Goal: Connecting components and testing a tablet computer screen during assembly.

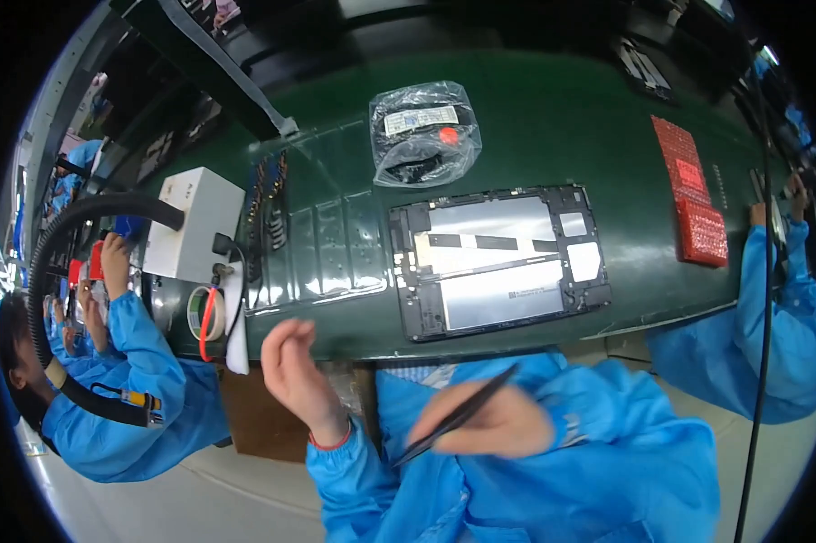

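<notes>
Right now, the person at the green bench [553, 118] has the right hand [503, 421] closed around a slim black tool [467, 409], slanting across the front of the blue smock [607, 434]; motion blurs it, so I cannot tell its exact kind. The left hand [298, 376] hovers by the bench's near edge, fingers bent and loosely bunched; I cannot tell whether the fingertips meet. Well apart from the tool, an opened tablet [498, 271] lies flat beyond the right hand, silver panels and dark frame facing up. A clear plastic tray [331, 240] sits just left of it, and a clear bag [426, 136] with dark contents lies on its far side. Farther left stand a white box [191, 226] and a tape roll [196, 312]; to the right lies red bubble wrap [690, 185].
</notes>
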The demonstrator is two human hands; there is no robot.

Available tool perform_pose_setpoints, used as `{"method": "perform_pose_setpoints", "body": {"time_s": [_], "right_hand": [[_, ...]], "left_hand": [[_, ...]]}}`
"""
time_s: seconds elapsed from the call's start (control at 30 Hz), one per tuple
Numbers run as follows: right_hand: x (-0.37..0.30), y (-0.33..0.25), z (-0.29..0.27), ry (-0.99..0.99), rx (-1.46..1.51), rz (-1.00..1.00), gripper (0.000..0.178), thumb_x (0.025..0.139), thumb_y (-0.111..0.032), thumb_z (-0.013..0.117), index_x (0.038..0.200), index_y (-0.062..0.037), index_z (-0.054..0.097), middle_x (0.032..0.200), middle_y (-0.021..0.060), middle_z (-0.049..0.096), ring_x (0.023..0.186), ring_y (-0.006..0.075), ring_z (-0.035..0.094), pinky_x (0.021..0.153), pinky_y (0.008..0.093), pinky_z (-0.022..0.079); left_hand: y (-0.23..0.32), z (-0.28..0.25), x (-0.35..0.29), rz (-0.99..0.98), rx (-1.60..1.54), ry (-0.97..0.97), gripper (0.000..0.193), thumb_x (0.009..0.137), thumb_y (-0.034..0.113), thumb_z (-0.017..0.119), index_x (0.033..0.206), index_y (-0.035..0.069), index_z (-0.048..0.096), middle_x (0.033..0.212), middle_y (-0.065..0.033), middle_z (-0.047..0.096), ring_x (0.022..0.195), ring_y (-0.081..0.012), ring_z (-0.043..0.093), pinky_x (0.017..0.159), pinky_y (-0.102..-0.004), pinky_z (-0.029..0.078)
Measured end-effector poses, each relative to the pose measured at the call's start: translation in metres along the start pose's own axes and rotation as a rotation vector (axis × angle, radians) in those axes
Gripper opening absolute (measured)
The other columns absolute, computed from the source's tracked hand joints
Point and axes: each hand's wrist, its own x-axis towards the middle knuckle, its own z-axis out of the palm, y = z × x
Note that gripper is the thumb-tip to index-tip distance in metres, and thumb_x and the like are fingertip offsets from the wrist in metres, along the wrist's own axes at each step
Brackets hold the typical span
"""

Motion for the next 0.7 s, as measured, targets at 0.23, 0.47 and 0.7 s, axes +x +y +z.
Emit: {"method": "perform_pose_setpoints", "body": {"time_s": [0.23,0.47,0.7], "right_hand": [[0.040,-0.092,-0.123,0.517,-0.819,-0.430,0.015,0.082,-0.004,0.055,0.096,0.0005,0.060,0.084,0.0049,0.058,0.078,0.0100,0.053,0.069,0.0243,0.044],[0.053,-0.073,-0.178,0.528,-0.867,-0.218,0.016,0.084,-0.008,0.054,0.098,-0.0003,0.059,0.087,0.0066,0.057,0.079,0.0130,0.054,0.070,0.0254,0.044],[0.053,-0.078,-0.174,0.420,-1.103,-0.180,0.017,0.083,-0.005,0.053,0.098,0.0025,0.057,0.091,0.0136,0.056,0.082,0.0238,0.057,0.073,0.0304,0.046]], "left_hand": [[0.007,0.159,0.067,0.620,0.534,-0.936,0.019,0.075,0.001,0.057,0.093,0.002,0.062,0.090,-0.0132,0.063,0.081,-0.0253,0.062,0.069,-0.0311,0.048],[-0.039,0.185,0.068,0.554,0.549,-0.973,0.013,0.074,0.009,0.058,0.087,0.006,0.061,0.081,-0.0098,0.061,0.078,-0.0284,0.060,0.066,-0.0363,0.048],[-0.044,0.182,0.071,0.555,0.540,-1.091,0.021,0.075,0.012,0.062,0.093,0.004,0.060,0.085,-0.0104,0.061,0.079,-0.0296,0.059,0.068,-0.0358,0.048]]}}
